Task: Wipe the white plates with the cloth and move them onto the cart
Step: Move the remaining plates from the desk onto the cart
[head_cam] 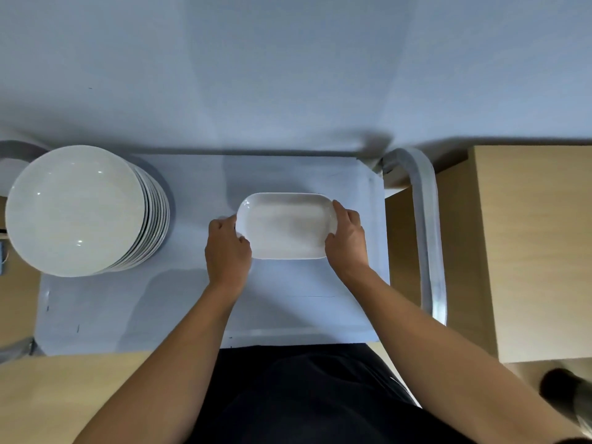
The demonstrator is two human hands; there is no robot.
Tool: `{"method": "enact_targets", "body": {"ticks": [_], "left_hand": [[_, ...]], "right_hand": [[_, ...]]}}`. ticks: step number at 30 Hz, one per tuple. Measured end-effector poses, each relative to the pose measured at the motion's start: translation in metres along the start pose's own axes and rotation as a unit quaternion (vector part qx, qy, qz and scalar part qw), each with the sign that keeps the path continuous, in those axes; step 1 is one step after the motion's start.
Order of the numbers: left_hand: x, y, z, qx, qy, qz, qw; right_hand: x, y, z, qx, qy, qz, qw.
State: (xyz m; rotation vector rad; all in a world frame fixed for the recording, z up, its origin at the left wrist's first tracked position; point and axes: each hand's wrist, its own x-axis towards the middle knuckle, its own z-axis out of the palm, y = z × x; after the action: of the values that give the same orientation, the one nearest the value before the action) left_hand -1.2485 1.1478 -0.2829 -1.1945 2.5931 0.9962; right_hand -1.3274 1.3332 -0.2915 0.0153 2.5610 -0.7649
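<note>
A white oblong plate [286, 225] is over the pale blue top of the cart [198, 302]; whether it rests on the surface or hovers just above it, I cannot tell. My left hand [228, 248] grips its left end with curled fingers. My right hand [347, 238] grips its right end, thumb on the rim. A tall stack of round white plates [77, 209] stands on the cart's left side. No cloth is in view.
The cart's metal handle [427, 225] curves along its right side. A light wooden cabinet [538, 251] stands to the right. A pale wall [288, 68] rises behind the cart. Wooden floor [64, 395] shows at the lower left.
</note>
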Motion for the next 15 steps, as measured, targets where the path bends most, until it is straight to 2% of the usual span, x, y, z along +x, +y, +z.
{"method": "enact_targets", "body": {"ticks": [5,8,11,15], "left_hand": [[0.002,0.004,-0.006,0.019,-0.010,-0.005,1.000],[-0.008,0.020,-0.010,0.056,0.031,0.011,0.998],[-0.030,0.055,-0.002,0.027,0.036,0.106,0.993],[-0.082,0.127,0.035,0.010,-0.024,0.262,0.965]], "right_hand": [[-0.001,0.002,-0.020,0.029,-0.051,0.003,0.998],[-0.011,0.003,-0.041,0.047,-0.035,-0.022,0.998],[-0.032,0.013,-0.077,0.082,0.025,-0.068,0.994],[-0.070,0.063,-0.137,0.155,0.072,-0.081,0.982]]}}
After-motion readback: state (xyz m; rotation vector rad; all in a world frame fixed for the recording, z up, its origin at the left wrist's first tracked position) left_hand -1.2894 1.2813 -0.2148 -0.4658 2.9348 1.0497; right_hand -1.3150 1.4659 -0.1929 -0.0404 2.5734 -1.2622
